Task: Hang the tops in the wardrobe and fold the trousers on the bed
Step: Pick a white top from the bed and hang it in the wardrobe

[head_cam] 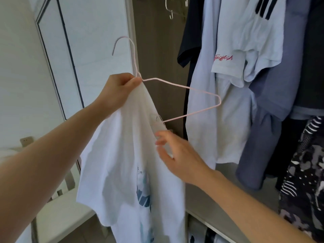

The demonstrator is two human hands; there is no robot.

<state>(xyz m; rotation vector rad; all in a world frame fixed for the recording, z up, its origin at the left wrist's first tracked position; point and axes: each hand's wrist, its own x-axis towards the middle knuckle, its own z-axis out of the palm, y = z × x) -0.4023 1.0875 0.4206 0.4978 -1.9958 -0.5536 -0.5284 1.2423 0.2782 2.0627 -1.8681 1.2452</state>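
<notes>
Pinching with the left hand, thumb against curled fingers, right at the twisted neck of the pink wire hanger, with a fold of the white T-shirt caught in the same pinch. Held up in front of the open wardrobe, near its left edge. Hook upward, curling over to the left; long axis of the triangle tilted, running from the pinch down and to the right. Bare right corner pointing toward the hung clothes, seen against the pale blue top; other half hidden under cloth. Hanging down from the pinch in loose folds, blue print toward the camera. Below the lower bar the right hand, fingers spread and relaxed, blurred, holding nothing; touching the shirt edge or not, cannot tell. Further right a dark top, a grey-blue garment and a black-and-white patterned one, packed close together. Above, empty metal hangers. On the left a white door
</notes>
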